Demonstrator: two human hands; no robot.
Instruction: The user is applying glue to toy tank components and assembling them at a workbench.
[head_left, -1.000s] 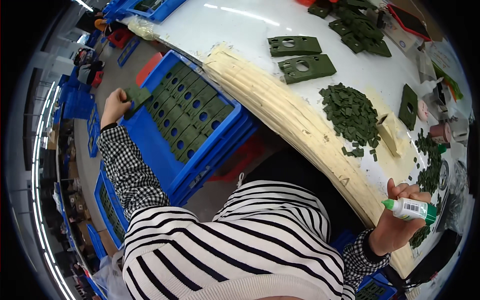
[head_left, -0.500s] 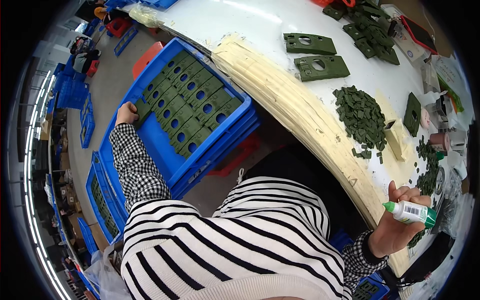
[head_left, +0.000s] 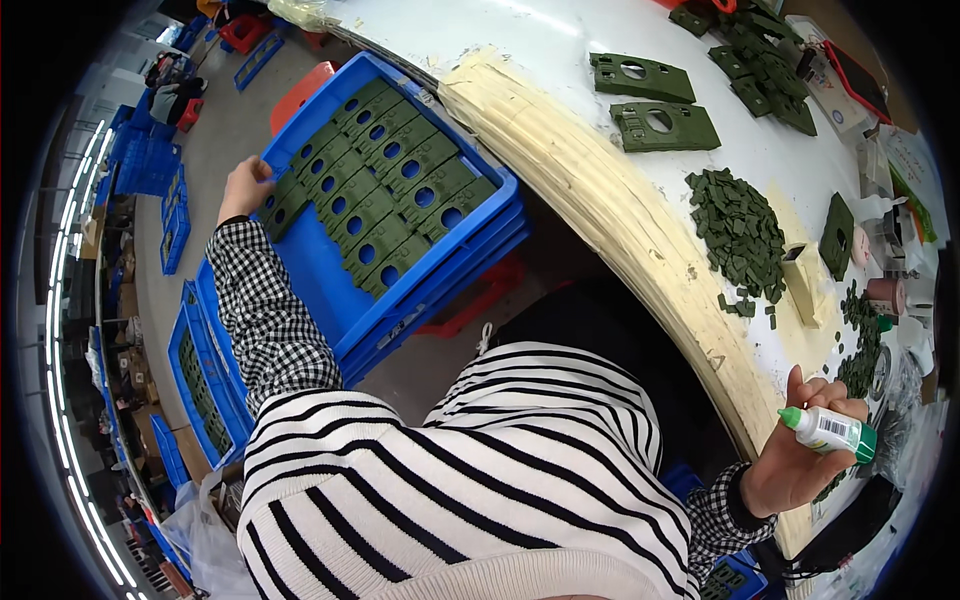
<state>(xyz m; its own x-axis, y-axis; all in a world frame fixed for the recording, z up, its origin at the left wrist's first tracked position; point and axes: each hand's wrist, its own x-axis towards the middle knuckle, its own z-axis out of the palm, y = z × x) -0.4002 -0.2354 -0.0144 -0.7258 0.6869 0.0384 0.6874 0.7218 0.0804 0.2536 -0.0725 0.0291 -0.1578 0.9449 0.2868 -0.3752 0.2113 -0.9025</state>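
Observation:
At the left rim of the upper blue crate (head_left: 330,300) is my left hand (head_left: 245,188), its fingers loosely bent and slightly apart, with nothing seen in them. Just beside those fingers, a dark green plastic hull part (head_left: 284,206) with a round hole lies in the crate. Rows of matching green hull parts (head_left: 385,190) fill the crate's far and right portions. My right hand (head_left: 785,472), raised by the table's near right edge, grips a small white glue bottle (head_left: 832,432) with a green pointed tip and green base. The bottle lies nearly sideways, tip to the left.
Two green hull parts (head_left: 665,127) lie on the white table (head_left: 520,40), near a heap of small green pieces (head_left: 738,235). More hull parts are piled (head_left: 770,80) at the back right. Pale padding (head_left: 600,220) covers the table edge. Another blue crate (head_left: 205,385) stands lower left.
My left hand has come up off the hull part it was touching, which now lies in the crate. My right hand still holds the glue bottle. The view has shifted slightly.

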